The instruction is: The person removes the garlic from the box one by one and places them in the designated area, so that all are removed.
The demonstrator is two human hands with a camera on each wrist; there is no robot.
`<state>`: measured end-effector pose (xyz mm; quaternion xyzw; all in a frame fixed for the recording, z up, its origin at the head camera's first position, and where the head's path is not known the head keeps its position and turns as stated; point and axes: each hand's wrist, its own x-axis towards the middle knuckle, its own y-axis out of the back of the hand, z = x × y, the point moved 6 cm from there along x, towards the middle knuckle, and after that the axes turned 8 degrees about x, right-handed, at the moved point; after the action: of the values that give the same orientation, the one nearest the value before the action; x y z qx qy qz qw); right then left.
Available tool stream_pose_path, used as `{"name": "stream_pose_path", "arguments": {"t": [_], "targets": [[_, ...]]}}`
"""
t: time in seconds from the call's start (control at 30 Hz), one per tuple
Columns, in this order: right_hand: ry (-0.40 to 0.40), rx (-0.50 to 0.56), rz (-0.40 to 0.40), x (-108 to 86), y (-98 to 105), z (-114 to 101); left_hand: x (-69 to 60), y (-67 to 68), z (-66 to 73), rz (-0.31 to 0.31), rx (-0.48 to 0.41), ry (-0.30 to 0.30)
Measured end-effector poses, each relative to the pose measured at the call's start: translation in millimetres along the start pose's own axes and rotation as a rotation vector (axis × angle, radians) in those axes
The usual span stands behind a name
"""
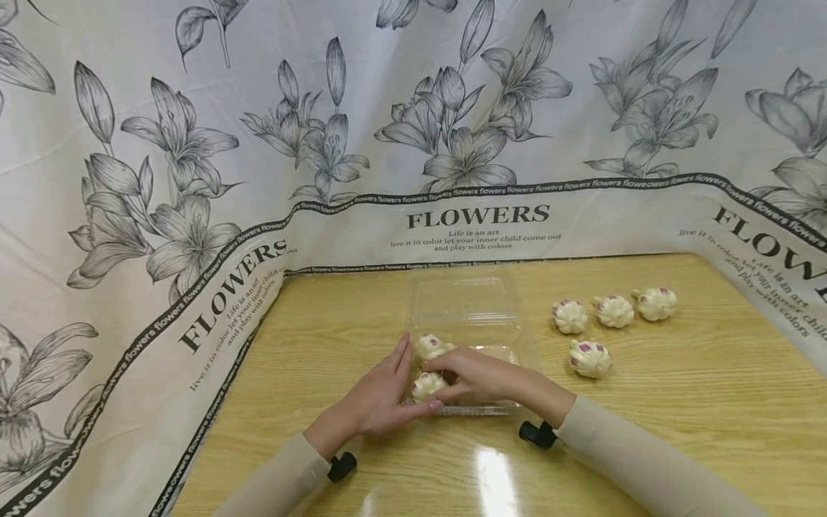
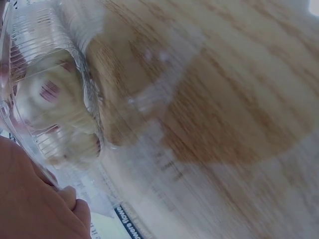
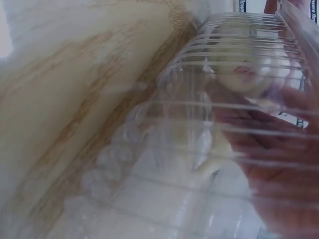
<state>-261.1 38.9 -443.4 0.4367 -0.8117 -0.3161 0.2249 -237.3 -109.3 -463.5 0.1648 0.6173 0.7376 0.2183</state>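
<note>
A clear plastic clamshell box (image 1: 481, 411) lies with its lid (image 1: 464, 298) folded back on the table. Two cream garlic bulbs with purple patches sit in its left side, a rear bulb (image 1: 431, 347) and a front bulb (image 1: 428, 386). My right hand (image 1: 481, 375) reaches inside and holds the front bulb between thumb and fingers. Against the box's left side rests my left hand (image 1: 381, 395), fingers straight and thumb along the front corner. Through the ribbed wall, the left wrist view shows a bulb (image 2: 47, 94); the right wrist view shows the right hand (image 3: 279, 164) beside a bulb (image 3: 244, 69).
Right of the box, three garlic bulbs stand in a row, among them a middle bulb (image 1: 614, 311), with another bulb (image 1: 590, 358) nearer me. A flower-printed cloth (image 1: 478, 230) borders the wooden table (image 1: 323, 323) at the back and sides.
</note>
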Motion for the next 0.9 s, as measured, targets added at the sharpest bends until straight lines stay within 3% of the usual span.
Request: {"name": "stream_pose_path", "arguments": {"t": [0.43,0.9], "targets": [[-0.009,0.005,-0.006,-4.3,1.5,-3.9,0.2,1.1,1.1,0.000,0.014,0.001],[-0.063,0.128,-0.007,-36.0,23.5,-3.7,0.3,0.2,0.8,-0.006,0.018,0.003]]}}
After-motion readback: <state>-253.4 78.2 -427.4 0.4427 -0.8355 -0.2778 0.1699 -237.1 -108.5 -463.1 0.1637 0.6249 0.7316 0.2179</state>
